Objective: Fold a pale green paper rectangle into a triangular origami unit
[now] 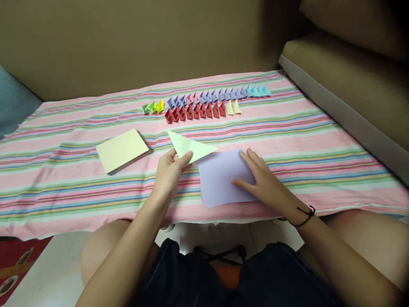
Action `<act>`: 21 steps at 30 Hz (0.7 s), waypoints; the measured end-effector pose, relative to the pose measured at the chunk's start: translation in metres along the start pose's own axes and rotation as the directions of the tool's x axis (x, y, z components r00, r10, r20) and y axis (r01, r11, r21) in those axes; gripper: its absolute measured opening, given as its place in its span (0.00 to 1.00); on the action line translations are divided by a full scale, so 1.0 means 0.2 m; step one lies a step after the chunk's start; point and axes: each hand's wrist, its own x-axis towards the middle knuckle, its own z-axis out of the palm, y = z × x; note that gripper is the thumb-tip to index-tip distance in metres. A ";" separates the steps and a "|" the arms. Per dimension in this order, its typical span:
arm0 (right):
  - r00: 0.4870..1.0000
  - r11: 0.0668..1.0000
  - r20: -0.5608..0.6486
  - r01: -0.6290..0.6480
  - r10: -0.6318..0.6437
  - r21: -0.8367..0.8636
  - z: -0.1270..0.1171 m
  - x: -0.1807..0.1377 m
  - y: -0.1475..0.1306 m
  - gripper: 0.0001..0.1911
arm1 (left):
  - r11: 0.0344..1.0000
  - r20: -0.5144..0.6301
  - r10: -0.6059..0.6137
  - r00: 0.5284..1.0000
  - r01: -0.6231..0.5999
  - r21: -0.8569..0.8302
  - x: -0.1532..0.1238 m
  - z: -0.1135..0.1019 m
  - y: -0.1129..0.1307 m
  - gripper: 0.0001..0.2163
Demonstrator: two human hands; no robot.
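Between thumb and fingers, my left hand (171, 168) pinches a pale green folded paper triangle (188, 146), lifted a little above the cloth. Spread out with its fingers apart, my right hand (258, 172) rests on the right part of a lavender sheet (220, 177) lying flat in front of me. One tip of the triangle reaches over the sheet's upper left corner. To the left sits a stack of pale yellow paper (122, 149).
Small folded paper boats stand in rows at the back: several red boats (195, 112), lavender and blue boats (236, 93), and green and yellow boats (153, 106). A striped cloth (79, 192) covers the surface. Brown cushions (345, 85) border the right.
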 end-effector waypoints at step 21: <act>0.997 0.990 -0.043 -0.051 0.057 0.134 0.02 0.00 -0.03 0.41 | 0.995 0.050 0.095 0.994 -0.095 -0.005 0.01 0.07 -0.12 0.17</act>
